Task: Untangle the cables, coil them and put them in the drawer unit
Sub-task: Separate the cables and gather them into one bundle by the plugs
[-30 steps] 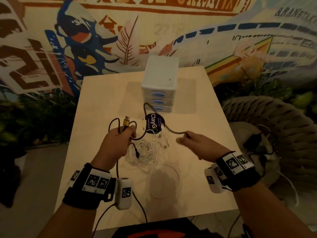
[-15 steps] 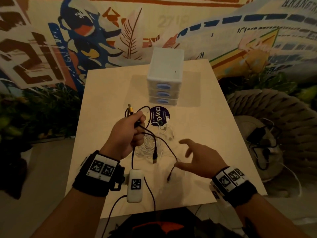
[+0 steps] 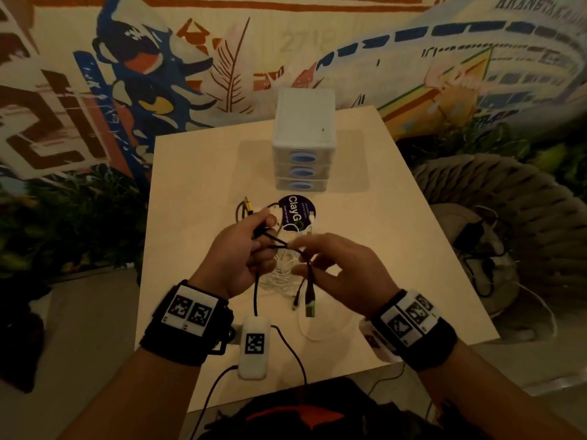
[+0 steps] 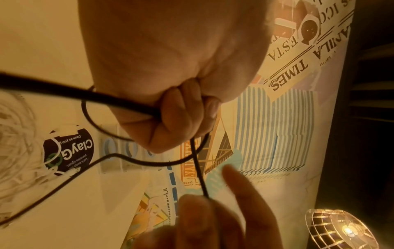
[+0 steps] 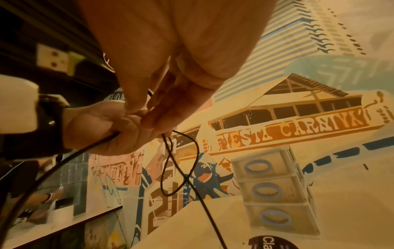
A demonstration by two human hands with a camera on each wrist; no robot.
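Above the middle of the table (image 3: 197, 192), both hands meet over the cable heap. The left hand (image 3: 236, 250) is raised with its back toward the head camera, fingers curled into a fist round the black cable (image 4: 70, 91); loops of it stick out beyond the knuckles, one ending in a gold plug (image 3: 247, 205). The right hand (image 3: 344, 271) sits just beside it, palm down, thumb and forefinger pinching the same cable where it leaves the left fist, the other fingers spread loosely. Below this pinch two cable ends hang, one with a green-collared plug (image 3: 310, 308). Directly under both grips lies the tangled white cable (image 3: 279, 269), on the table. Beyond the hands, past a round dark sticker (image 3: 297, 212), stands the drawer unit (image 3: 303, 144), all three drawers closed, well apart from either grip.
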